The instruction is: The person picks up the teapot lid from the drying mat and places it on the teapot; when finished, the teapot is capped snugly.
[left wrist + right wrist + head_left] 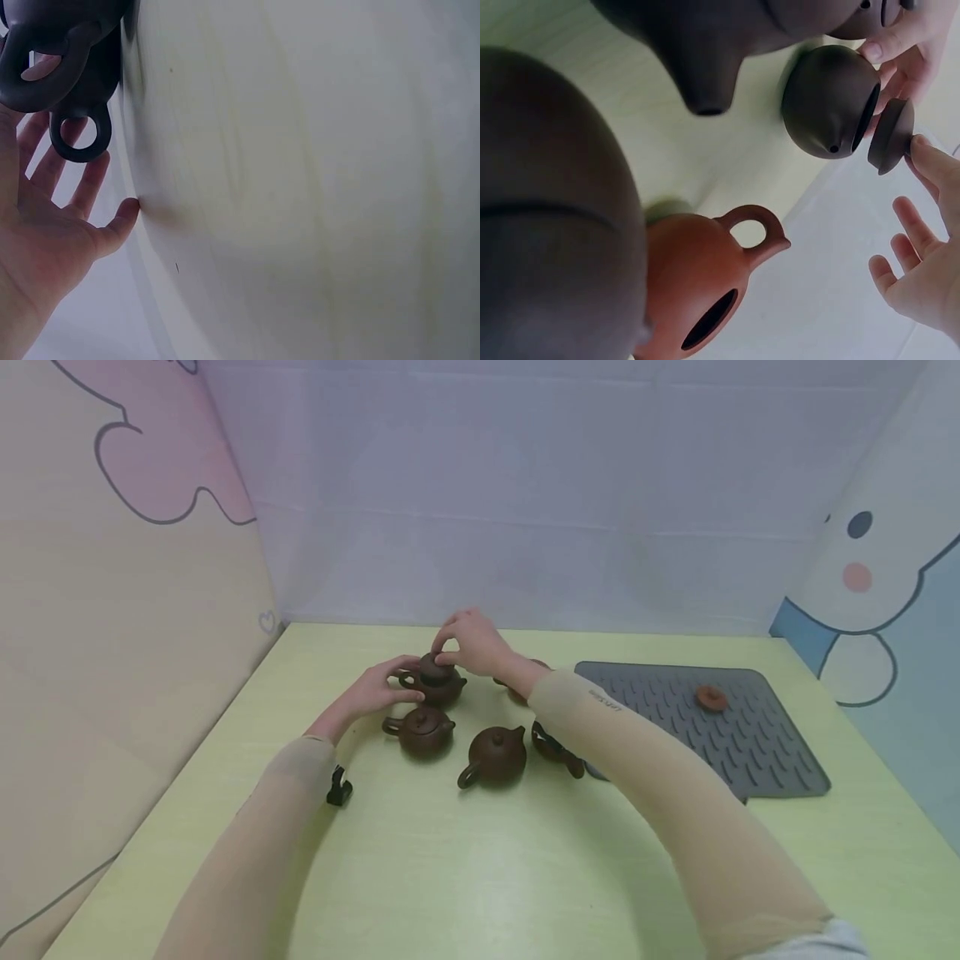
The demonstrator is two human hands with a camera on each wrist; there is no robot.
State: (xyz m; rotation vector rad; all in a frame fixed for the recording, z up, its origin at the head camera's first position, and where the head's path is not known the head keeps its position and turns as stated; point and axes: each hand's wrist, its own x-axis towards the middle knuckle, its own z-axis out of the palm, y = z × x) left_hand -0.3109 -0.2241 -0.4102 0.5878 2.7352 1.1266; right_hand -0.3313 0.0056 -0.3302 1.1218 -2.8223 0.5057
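My right hand [477, 643] pinches a dark brown lid [892, 135] by its knob. In the right wrist view the lid is tilted just off the open mouth of a dark clay teapot [829, 101]. My left hand [375, 687] holds that teapot on its handle side, thumb and fingers around the body. In the left wrist view my lower fingers spread behind the small ring handle [81, 142]. A lidded brown teapot [425, 732] stands in front of the left hand. Behind my right wrist, a reddish teapot [694, 262] has its mouth uncovered.
Another lidded teapot [498, 757] stands mid-table, its spout pointing away to the right. Beside it, a dark teapot [552, 748] is partly covered by my right forearm. A grey ridged mat [780, 743] lies at the right, with a reddish lid [711, 698] on it.
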